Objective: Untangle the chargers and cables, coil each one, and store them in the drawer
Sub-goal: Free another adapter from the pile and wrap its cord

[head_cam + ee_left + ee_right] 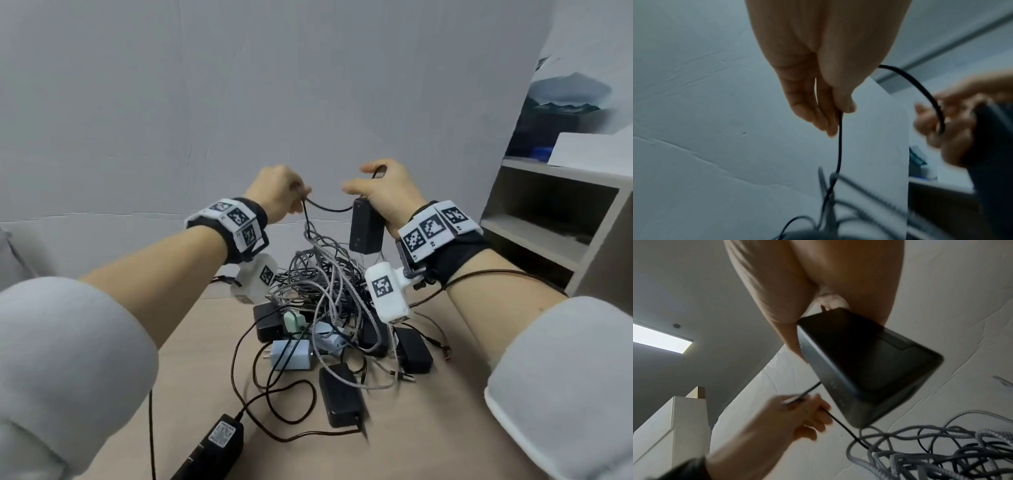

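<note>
Head view, left hand pinching cable

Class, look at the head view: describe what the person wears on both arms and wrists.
Both arms have light grey sleeves pushed up to the elbows. Each wrist carries a black band ringed with white tiles printed with black square codes, and a white camera block bearing another code. A thin dark cable trails from the right band.

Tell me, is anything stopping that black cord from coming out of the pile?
Yes. Below the left hand, the thin black cord drops into the tangle of grey braided cables, which wrap around it.
</note>
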Demonstrator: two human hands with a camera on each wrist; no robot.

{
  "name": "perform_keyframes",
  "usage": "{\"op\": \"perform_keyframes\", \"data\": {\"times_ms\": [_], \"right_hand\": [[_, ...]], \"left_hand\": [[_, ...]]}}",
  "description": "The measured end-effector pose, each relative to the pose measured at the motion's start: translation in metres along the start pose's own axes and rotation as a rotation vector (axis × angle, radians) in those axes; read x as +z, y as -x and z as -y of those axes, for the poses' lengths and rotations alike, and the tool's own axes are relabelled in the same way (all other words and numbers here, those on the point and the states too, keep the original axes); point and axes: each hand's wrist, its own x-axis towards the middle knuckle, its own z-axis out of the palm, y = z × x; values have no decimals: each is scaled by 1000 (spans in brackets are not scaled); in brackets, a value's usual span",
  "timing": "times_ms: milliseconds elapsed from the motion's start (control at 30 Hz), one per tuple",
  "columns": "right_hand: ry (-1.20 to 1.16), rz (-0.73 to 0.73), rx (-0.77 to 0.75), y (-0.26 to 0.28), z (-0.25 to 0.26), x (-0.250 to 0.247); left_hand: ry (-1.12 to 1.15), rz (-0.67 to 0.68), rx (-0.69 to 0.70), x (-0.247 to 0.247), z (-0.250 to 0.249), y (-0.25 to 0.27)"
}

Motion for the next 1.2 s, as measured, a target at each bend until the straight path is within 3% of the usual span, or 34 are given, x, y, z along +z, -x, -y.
{"op": "perform_keyframes", "data": {"times_ms": [133, 233, 333, 400, 533, 633, 767, 900, 1000, 1200], "right_hand": [[102, 166, 53, 3, -6, 13], [240, 278, -12, 4, -3, 22], [334, 280, -108, 5, -2, 28], [403, 256, -124, 4, -5, 29], [420, 265, -5, 3, -14, 23], [370, 187, 57, 0, -21, 15], [254, 83, 103, -5, -27, 7], [140, -28, 103, -9, -33, 1], [27, -125, 91, -11, -32, -6], [-213, -110, 57, -2, -15, -8]], "left_hand": [[271, -164, 14, -31, -27, -10], [379, -106, 103, -52, -54, -8], [482, -42, 146, -55, -69, -2], [598, -25, 118, -50, -68, 2], [791, 45, -2, -33, -50, 7], [611, 205, -168, -6, -32, 13], [-14, 473, -91, 33, -14, 29], [-314, 519, -48, 51, 3, 38], [-403, 589, -100, 55, 20, 45], [-357, 772, -66, 70, 34, 61]]}}
